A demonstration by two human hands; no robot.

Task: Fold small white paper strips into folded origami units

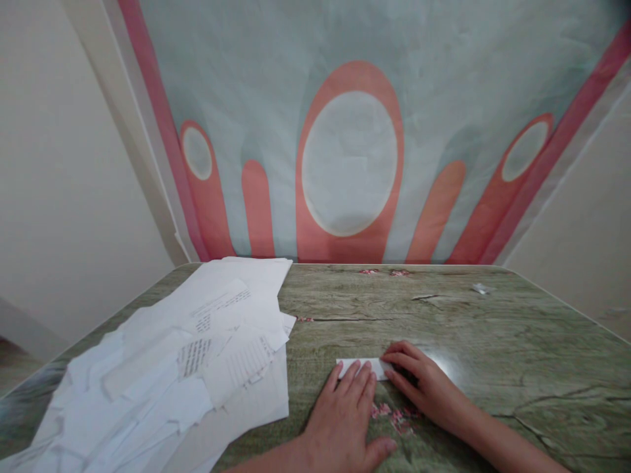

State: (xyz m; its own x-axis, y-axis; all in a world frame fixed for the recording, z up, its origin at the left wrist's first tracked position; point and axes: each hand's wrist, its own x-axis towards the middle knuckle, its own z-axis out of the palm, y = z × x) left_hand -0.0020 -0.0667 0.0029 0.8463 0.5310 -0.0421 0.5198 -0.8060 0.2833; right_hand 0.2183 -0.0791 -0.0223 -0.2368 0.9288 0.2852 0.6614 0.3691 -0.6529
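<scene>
Head view: left hand (345, 420) lies flat, fingers open, tips pressing a small white paper strip (357, 364) on the surface (493, 341), near the paper pile (197, 368). Right hand (426, 387) is open too, fingertips on the strip's right end. Pink scraps (394, 417) lie between both hands.

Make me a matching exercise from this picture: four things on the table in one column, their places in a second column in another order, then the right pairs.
Things
1. folded paper strip
2. pile of paper sheets
3. small white scrap
4. pink scraps

Places
A. far right part of the table
B. between the left hand and the right hand, near the front edge
C. left side of the table
D. touched by the fingers of both hands

Pairs: 1-D; 2-C; 3-A; 4-B
</scene>
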